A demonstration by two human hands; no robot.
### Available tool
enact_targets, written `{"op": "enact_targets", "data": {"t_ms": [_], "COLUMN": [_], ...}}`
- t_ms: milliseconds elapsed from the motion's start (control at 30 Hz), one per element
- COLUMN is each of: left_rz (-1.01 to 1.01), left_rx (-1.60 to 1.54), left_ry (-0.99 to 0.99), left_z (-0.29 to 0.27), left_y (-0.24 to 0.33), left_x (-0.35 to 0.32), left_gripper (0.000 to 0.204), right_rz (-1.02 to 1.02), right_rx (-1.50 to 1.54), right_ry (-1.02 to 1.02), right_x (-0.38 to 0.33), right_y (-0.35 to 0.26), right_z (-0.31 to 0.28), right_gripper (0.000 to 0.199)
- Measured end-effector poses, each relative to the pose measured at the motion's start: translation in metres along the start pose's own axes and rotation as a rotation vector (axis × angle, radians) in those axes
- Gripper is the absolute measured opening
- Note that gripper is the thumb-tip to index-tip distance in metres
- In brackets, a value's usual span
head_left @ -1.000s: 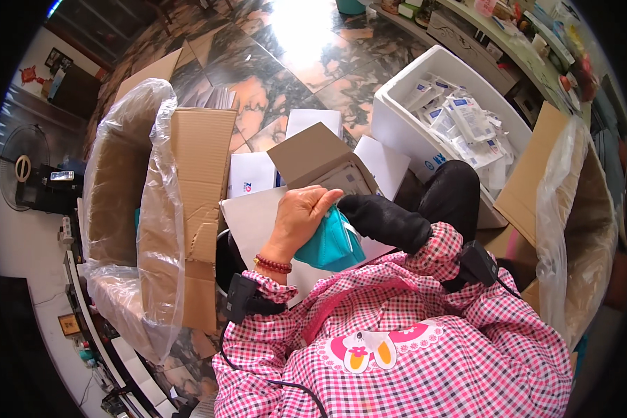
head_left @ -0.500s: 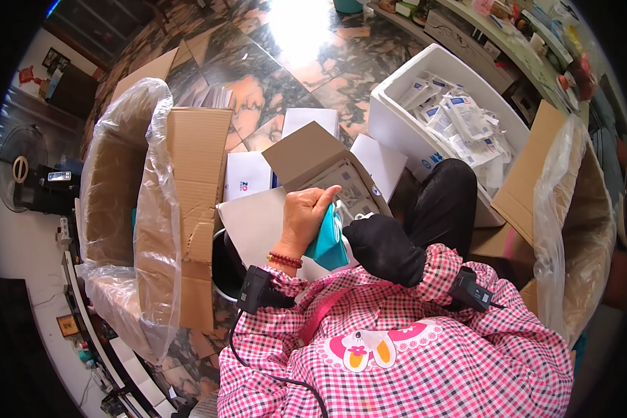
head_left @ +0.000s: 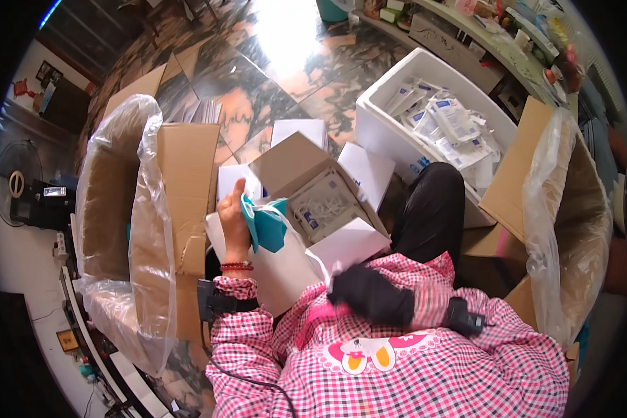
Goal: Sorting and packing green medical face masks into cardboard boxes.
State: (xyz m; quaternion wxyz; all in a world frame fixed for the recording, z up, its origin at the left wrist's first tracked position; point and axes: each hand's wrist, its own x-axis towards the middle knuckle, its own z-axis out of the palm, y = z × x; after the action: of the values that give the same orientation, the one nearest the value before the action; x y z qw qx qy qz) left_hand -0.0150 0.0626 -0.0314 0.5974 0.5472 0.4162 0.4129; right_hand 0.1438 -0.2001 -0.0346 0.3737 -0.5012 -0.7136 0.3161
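Nearest the camera is the person's pink-checked shirt, with a dark strap and small device on each forearm. The right hand wears a dark glove and sits blurred close against the chest, just below a white box flap; whether it grips anything cannot be told. The left hand, bare with a red bead bracelet at the wrist, is raised over the lap, fingers closed around a teal packet that hangs from its grasp to the right of the palm. Just beyond the packet lies an open white carton holding clear-wrapped white items, its brown flap folded back toward the floor. To the left stands a large cardboard box lined with a clear plastic bag. On the right, another plastic-lined cardboard box stands beside the person's dark-trousered knee. Farther off, a white foam bin holds many white and blue sachets. Beyond it stretches a glossy marbled floor with bright glare.
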Motion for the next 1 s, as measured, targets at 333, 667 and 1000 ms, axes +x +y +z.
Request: {"op": "enact_targets", "data": {"t_ms": [333, 667, 1000], "left_rz": [0.113, -0.033, 0.020], "left_rx": [0.354, 0.504, 0.513], "left_ry": [-0.372, -0.514, -0.634], "left_z": [0.048, 0.051, 0.057], "left_y": [0.039, 0.017, 0.025], "left_x": [-0.034, -0.032, -0.032], "left_gripper": [0.041, 0.040, 0.047], "right_rz": [0.135, 0.387, 0.127], "right_rx": [0.606, 0.647, 0.078], "right_ry": [0.497, 0.330, 0.278], "right_x": [0.096, 0.082, 0.084], "right_y": [0.028, 0.031, 0.041], "right_z": [-0.063, -0.052, -0.045], "right_gripper": [0.019, 0.028, 0.035]}}
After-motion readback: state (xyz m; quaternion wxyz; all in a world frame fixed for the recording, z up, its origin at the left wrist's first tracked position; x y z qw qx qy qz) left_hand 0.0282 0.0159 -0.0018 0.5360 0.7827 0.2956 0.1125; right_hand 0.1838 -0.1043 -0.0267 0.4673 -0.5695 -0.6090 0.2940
